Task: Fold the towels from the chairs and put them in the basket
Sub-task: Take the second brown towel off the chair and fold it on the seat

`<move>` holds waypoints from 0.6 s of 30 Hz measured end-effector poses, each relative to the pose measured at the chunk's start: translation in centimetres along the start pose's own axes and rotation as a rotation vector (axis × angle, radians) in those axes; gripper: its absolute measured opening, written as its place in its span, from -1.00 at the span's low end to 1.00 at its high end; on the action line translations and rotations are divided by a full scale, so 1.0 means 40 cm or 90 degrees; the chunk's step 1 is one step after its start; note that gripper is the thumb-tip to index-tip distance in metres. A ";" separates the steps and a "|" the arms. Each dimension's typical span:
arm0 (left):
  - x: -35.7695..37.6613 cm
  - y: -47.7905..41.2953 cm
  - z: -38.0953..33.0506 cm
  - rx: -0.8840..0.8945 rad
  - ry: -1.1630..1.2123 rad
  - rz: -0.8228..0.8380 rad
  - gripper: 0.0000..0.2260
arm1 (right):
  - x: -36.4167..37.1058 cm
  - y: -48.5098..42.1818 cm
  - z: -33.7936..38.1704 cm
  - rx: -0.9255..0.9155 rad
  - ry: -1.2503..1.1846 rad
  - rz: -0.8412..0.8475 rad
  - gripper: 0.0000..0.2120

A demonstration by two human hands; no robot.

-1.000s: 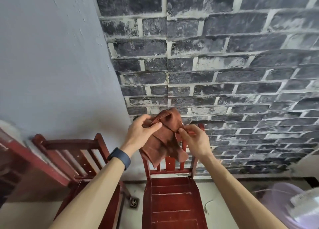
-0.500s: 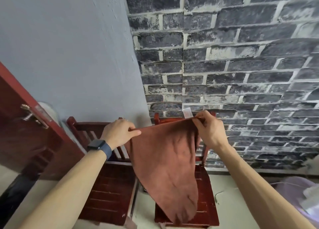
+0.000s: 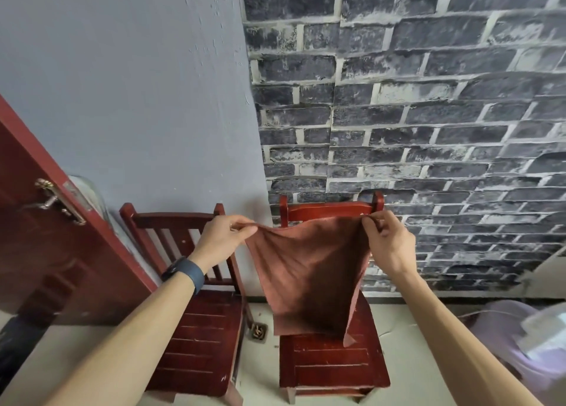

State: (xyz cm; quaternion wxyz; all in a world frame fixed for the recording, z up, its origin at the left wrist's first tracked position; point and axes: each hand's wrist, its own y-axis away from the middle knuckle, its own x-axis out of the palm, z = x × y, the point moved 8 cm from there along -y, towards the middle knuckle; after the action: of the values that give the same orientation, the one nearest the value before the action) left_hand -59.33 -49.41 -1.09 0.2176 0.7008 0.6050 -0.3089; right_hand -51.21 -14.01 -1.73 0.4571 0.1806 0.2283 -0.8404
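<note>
Rust-brown cloth towel (image 3: pixel 309 271): held up in the air by its two top corners and spread open, its top edge sagging slightly between the hands. It hangs in front of the backrest of the right-hand dark red wooden slatted chair (image 3: pixel 333 372), with its lower edge over the back of that seat; whether it touches the seat cannot be told.
Left hand (image 3: pixel 219 240): thumb and forefinger pinch the towel's top left corner. A dark blue wristband (image 3: pixel 186 272) circles the wrist.
Right hand (image 3: pixel 387 243): fingertips pinch the top right corner, close to the chair's top rail.
Left-hand dark red wooden slatted chair (image 3: pixel 199 344): just beside the other, against the grey plaster wall (image 3: pixel 137 99).
Dark brick-patterned wall (image 3: pixel 428 114): behind the right-hand chair.
Red door (image 3: pixel 46 252): at the left edge, with a metal handle (image 3: pixel 55 202).
Pale lilac object (image 3: pixel 505 335): on the floor in the lower right corner, too blurred to identify.
</note>
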 end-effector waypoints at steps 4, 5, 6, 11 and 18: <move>0.017 -0.030 -0.128 0.075 0.146 0.003 -0.88 | 0.030 0.016 0.065 -0.013 -0.051 0.070 -0.94; 0.027 -0.038 -0.151 0.085 0.165 0.006 -0.88 | 0.044 0.019 0.089 -0.026 -0.055 0.097 -0.95; 0.036 -0.046 -0.172 0.092 0.182 0.009 -0.89 | 0.057 0.022 0.113 -0.044 -0.061 0.126 -0.92; 0.084 -0.072 -0.257 0.102 0.210 0.052 -0.92 | 0.119 0.051 0.208 -0.114 -0.050 0.245 -0.67; 0.166 0.012 -0.175 0.016 0.441 0.205 -0.53 | 0.088 0.003 0.252 -0.050 -0.267 0.255 -0.75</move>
State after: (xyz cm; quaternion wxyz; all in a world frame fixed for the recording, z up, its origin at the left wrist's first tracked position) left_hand -57.16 -40.01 -0.77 0.0374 0.8523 0.5212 -0.0226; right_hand -53.89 -22.00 4.82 0.6576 0.0264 0.1206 -0.7432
